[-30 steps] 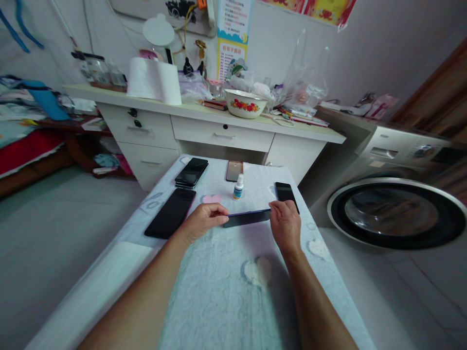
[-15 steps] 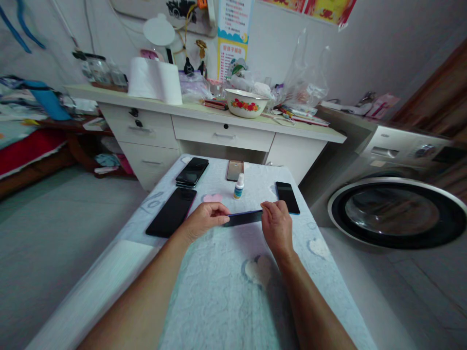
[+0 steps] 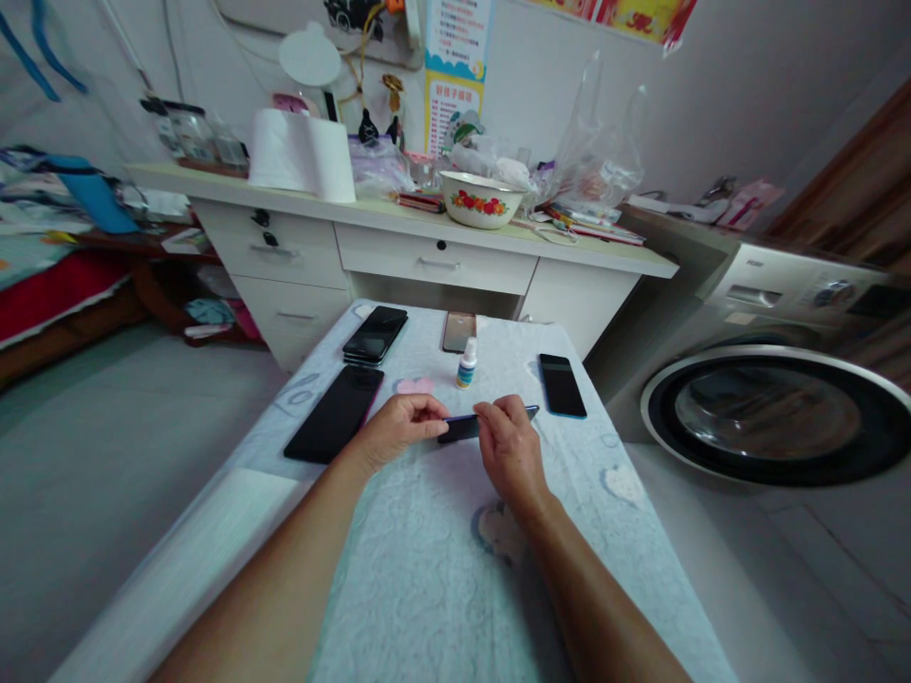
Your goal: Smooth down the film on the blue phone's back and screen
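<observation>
A dark smartphone with a blue edge is held up on its long side, screen tilted, over the cloth-covered table. My left hand pinches its left end between thumb and fingers. Closed over the middle of its upper edge is my right hand, which hides part of the phone; the right end sticks out beyond it. Whether anything thin lies under the right fingers cannot be seen. Just behind stands a small white spray bottle with a blue and yellow label.
A black tablet and a stack of phones lie on the left. Another phone rests to the right, a gold-coloured one at the back. Beyond are a white desk with a floral bowl and a washing machine.
My right hand has slid left along the phone's upper edge, from its right end to the middle, uncovering that end. My left hand keeps its hold in the same place.
</observation>
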Demonstrator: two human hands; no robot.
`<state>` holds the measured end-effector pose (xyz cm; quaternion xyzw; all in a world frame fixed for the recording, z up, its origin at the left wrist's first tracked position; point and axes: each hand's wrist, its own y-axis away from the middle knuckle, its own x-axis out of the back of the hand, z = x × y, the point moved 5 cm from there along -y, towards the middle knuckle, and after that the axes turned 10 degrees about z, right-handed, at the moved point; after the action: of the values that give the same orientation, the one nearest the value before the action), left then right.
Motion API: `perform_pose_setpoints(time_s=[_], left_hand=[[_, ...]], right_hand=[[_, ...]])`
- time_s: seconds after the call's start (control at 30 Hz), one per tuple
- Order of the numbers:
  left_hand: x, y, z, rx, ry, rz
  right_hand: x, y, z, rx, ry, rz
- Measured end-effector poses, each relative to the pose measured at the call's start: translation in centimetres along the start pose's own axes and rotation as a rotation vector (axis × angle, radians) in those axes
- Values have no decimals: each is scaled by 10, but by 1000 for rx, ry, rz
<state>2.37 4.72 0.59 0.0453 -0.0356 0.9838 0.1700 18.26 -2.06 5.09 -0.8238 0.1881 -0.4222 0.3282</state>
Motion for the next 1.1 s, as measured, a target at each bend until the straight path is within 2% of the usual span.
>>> perform_pose_setpoints(time_s=[0.37,0.87,1.1], left_hand=[[-1,1,1,19,6,-1],[1,0,-1,0,31,30],[1,0,-1,8,14,39]], right_hand=[[-8,3,-15,66,-16,-58],[15,-2,20,-81,121,60],[11,-1,20,-86,131,75]])
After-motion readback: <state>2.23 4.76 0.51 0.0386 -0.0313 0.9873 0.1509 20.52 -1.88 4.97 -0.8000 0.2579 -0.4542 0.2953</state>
